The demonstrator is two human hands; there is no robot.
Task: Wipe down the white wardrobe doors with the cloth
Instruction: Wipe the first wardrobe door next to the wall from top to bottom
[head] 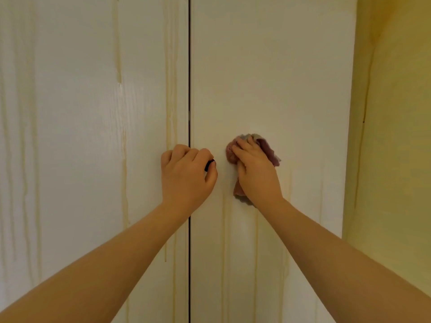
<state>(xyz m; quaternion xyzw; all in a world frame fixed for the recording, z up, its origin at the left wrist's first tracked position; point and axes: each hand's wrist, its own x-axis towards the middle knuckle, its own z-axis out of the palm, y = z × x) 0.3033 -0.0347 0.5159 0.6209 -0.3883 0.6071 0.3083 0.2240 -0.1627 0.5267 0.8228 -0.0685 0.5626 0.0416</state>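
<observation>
Your left hand [186, 173]: fingers curled round the dark knob [210, 164].
Your right hand [255, 173]: gripping the bunched cloth [268, 148] against the right door [268, 66].

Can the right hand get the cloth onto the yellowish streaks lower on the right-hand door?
Probably yes. The right hand holds the cloth on the right-hand door just above the yellowish streaks, with bare door between; the left hand grips the black knob, aside.
</observation>
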